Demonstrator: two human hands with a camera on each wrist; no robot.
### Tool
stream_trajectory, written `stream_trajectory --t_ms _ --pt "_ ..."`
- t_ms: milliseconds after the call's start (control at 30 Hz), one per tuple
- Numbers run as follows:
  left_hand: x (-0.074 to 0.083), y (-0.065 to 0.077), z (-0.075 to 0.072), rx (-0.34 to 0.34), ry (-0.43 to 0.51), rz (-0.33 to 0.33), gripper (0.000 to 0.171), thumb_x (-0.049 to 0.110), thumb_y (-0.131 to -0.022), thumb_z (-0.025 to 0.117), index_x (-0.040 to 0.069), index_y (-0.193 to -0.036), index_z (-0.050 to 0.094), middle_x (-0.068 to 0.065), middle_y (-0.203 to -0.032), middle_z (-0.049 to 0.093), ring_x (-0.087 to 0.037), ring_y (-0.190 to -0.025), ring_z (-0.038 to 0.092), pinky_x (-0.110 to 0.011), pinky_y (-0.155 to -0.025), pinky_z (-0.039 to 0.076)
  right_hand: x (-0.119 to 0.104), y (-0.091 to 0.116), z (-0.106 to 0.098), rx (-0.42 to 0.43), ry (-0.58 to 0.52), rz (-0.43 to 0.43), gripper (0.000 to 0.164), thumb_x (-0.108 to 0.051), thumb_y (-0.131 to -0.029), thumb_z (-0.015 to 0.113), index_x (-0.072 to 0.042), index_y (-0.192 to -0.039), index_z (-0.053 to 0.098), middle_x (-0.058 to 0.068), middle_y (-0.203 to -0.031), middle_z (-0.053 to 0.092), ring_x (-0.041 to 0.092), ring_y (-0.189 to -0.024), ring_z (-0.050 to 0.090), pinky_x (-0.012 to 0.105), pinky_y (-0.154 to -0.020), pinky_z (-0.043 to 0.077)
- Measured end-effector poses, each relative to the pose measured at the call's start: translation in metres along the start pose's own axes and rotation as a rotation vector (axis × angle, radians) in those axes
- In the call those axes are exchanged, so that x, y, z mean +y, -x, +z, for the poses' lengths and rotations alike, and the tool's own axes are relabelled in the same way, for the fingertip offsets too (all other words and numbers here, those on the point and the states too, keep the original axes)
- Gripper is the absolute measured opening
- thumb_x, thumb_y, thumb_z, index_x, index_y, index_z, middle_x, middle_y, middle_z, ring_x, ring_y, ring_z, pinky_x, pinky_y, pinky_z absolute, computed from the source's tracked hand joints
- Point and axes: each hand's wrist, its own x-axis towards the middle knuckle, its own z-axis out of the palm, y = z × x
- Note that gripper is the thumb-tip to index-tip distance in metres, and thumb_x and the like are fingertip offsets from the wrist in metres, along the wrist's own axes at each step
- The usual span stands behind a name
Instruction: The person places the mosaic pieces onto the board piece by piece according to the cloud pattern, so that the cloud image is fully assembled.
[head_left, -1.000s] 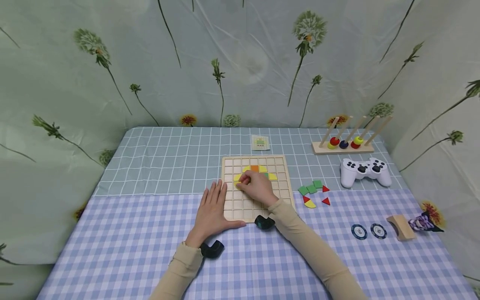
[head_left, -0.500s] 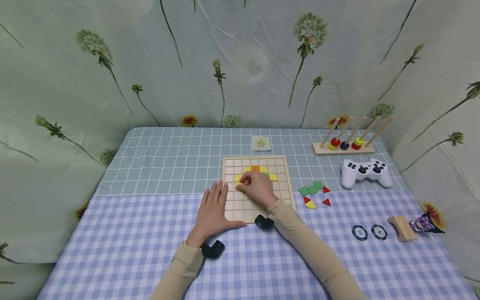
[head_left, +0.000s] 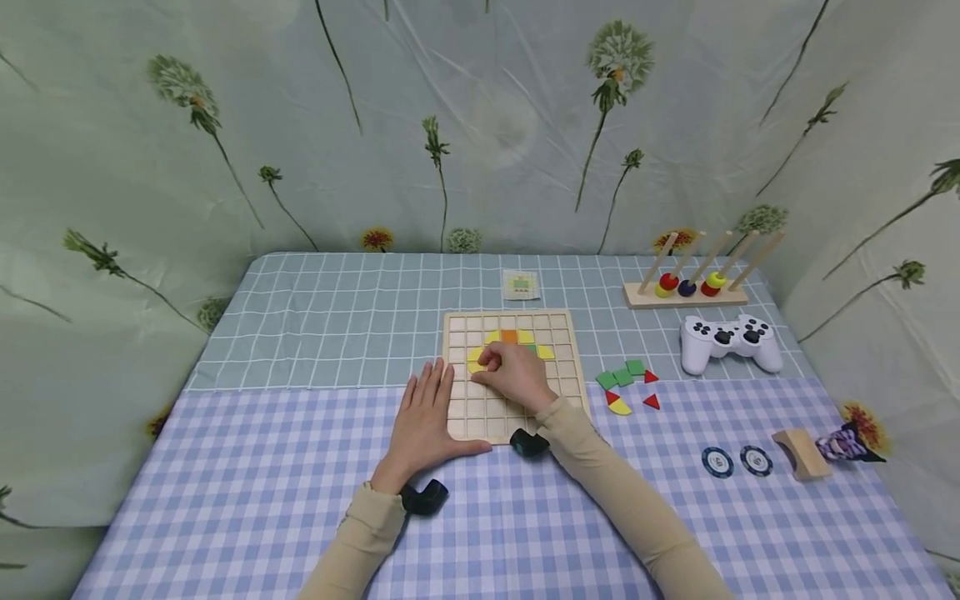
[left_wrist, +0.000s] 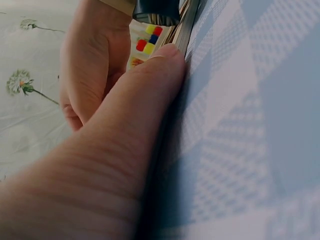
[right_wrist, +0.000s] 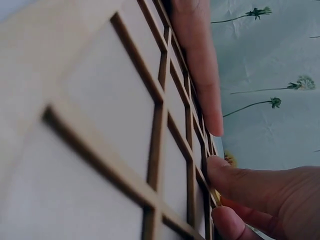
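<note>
A wooden grid board (head_left: 468,408) lies flat on the table. My left hand (head_left: 423,417) rests along its left side with straight fingers, the thumb at the front edge. Over the board's middle, my right hand (head_left: 516,377) has its fingers curled, thumb and fingertip at a yellow tile (head_left: 474,367) in a left-hand cell. In the right wrist view a bit of yellow shows between thumb and finger of the right hand (right_wrist: 265,200). An orange square tile (head_left: 509,336), a green tile (head_left: 532,349) and several yellow tiles (head_left: 547,353) sit farther up the board, partly hidden by the hand.
Right of the board lie loose green squares (head_left: 624,377), red triangles (head_left: 652,402) and a yellow quarter-round (head_left: 619,407). Beyond are a pattern card (head_left: 521,285), a peg stand (head_left: 686,298) and a white game controller (head_left: 731,342). Two chips (head_left: 717,462) and a wooden arch (head_left: 802,454) lie at right.
The right thumb and fingertip have shifted very slightly at the yellow tile, which shows a little more beside them. The left hand stays where it was.
</note>
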Motion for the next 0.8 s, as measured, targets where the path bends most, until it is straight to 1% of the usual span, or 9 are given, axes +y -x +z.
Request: stream_trajectory --t_ms 100,200,333,400,533,667,800 --pt "0.0 0.0 0.0 -0.006 -0.002 -0.006 0.128 0.084 -0.063 0.058 0.0 -0.151 0.016 -0.017 -0.156 0.013 -0.03 -0.143 0.006 -0.044 -0.114 0.002 0.003 0.004 -0.008 -0.02 -0.007 0.012 0.019 -0.03 -0.079 0.079 -0.015 -0.086 0.069 -0.011 -0.067 0.057 0.007 -0.061 0.052 0.027 -0.056 0.042" --pt "0.0 -0.001 0.0 -0.014 -0.001 -0.011 0.127 0.083 -0.063 0.059 0.001 -0.151 0.016 -0.017 -0.156 0.013 -0.03 -0.143 0.005 -0.044 -0.114 0.002 0.012 0.011 -0.023 -0.022 -0.018 0.033 0.018 -0.03 -0.079 0.077 -0.015 -0.086 0.07 -0.009 -0.067 0.058 0.009 -0.06 0.052 0.028 -0.055 0.041" --pt "0.001 -0.001 -0.001 -0.018 0.005 -0.012 0.127 0.083 -0.064 0.058 0.001 -0.151 0.016 -0.017 -0.156 0.014 -0.03 -0.143 0.005 -0.044 -0.114 0.002 0.036 0.024 -0.049 0.025 -0.008 0.066 0.017 -0.028 -0.081 0.076 -0.013 -0.086 0.071 -0.006 -0.068 0.059 0.013 -0.059 0.051 0.028 -0.052 0.038" --pt "0.001 -0.001 -0.001 -0.019 0.006 -0.012 0.127 0.083 -0.064 0.058 0.002 -0.151 0.015 -0.017 -0.156 0.013 -0.029 -0.143 0.004 -0.044 -0.114 0.002 0.049 0.031 -0.062 0.045 0.007 0.099 0.017 -0.027 -0.082 0.075 -0.012 -0.087 0.071 -0.004 -0.069 0.06 0.014 -0.06 0.05 0.029 -0.051 0.037" --pt "-0.001 0.0 -0.001 -0.012 0.005 -0.011 0.127 0.082 -0.064 0.059 0.002 -0.151 0.015 -0.017 -0.156 0.013 -0.029 -0.143 0.004 -0.043 -0.114 0.002 0.075 0.046 -0.084 0.041 0.035 0.172 0.021 -0.028 -0.083 0.074 -0.01 -0.092 0.07 -0.001 -0.075 0.062 0.016 -0.061 0.05 0.029 -0.05 0.036" --pt "-0.002 0.0 -0.001 -0.001 0.002 -0.005 0.127 0.082 -0.063 0.06 0.002 -0.151 0.015 -0.017 -0.156 0.013 -0.03 -0.143 0.005 -0.044 -0.114 0.003 0.093 0.06 -0.098 0.027 0.092 0.239 0.028 -0.03 -0.083 0.074 -0.007 -0.098 0.069 0.001 -0.078 0.061 0.017 -0.062 0.051 0.029 -0.05 0.036" --pt "-0.001 0.0 0.001 -0.002 0.017 0.002 0.127 0.082 -0.063 0.059 0.001 -0.151 0.015 -0.017 -0.156 0.013 -0.031 -0.143 0.005 -0.044 -0.114 0.003 0.101 0.073 -0.105 0.041 0.151 0.288 0.03 -0.028 -0.081 0.075 -0.004 -0.096 0.068 0.001 -0.074 0.058 0.018 -0.063 0.05 0.029 -0.051 0.036"
